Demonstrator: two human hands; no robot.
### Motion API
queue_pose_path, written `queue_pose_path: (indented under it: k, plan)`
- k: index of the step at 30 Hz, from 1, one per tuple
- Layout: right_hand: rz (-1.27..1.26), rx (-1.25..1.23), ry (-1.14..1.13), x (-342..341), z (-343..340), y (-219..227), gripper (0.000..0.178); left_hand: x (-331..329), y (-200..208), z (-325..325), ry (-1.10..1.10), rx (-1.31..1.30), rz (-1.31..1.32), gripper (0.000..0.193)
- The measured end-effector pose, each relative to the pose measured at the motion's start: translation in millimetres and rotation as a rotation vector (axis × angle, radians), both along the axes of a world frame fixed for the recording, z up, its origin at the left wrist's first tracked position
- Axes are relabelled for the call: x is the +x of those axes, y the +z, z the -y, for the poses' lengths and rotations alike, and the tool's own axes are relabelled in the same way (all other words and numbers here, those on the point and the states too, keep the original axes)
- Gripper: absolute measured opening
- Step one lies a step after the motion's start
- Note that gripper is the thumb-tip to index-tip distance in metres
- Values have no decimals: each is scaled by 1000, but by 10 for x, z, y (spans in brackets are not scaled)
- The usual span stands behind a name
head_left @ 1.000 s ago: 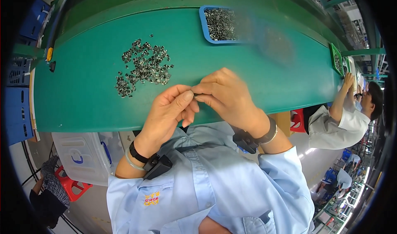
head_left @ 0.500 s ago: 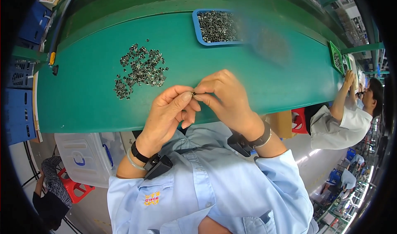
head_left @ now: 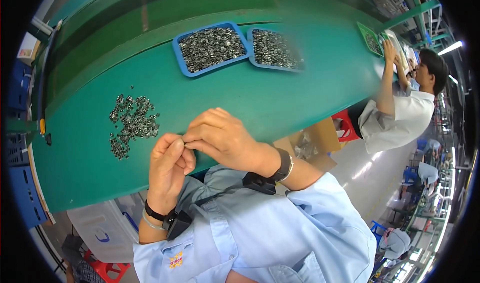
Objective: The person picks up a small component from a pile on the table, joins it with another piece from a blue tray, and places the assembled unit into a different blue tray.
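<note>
Hands [head_left: 222, 135] pinching together, small part [head_left: 184, 144] likely between

Couldn't make out the tiny piece [head_left: 185, 144] between the fingertips [head_left: 176, 145], nor the rightmost blue tray's [head_left: 274, 68] blurred right end.

Part [head_left: 184, 143]: tiny, appears dark, pinched btwn. fingertips of L hand [head_left: 169, 165] & R hand [head_left: 220, 135], held up off the green table [head_left: 255, 100]; mostly hidden, so shape & tilt unclear. Pile [head_left: 136, 124]: many small shiny bits, black & silver, loose on the table, L of the part, at mixed angles in an uneven patch w/ gaps; 1 bit sits apart at its far end.
</note>
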State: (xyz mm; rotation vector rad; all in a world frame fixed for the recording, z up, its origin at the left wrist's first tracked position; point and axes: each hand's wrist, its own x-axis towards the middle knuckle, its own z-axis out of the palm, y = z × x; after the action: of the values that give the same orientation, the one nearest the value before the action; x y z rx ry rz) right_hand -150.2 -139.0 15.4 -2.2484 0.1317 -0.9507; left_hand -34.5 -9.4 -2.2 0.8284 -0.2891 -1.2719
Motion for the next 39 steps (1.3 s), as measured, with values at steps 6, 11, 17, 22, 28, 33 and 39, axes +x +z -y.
queue_pose_path:
  k: [6,11,17,22,28,33,39]
  plan:
    - [-77,-36,-31,8,3,-59,18,-19,-39,17,52,16,-26,13]
    - [-90,-86,-27,-16,14,8,16,-40,185,66,105,192,222,16]
    - [-21,276,51,33,-76,22,14,3,199,-48,-2,-33,-118,16]
    - [-8,368,91,58,-122,22,12,-9,79,-66,-58,-201,-244,17]
    - [-15,255,113,67,-106,49,12,-8,58,-64,-61,-203,-285,15]
    - [-22,159,102,57,-84,31,15,51,37,-71,-112,-185,-226,15]
    - [-33,84,91,49,-29,-31,18,61,131,-84,-98,-61,-156,20]
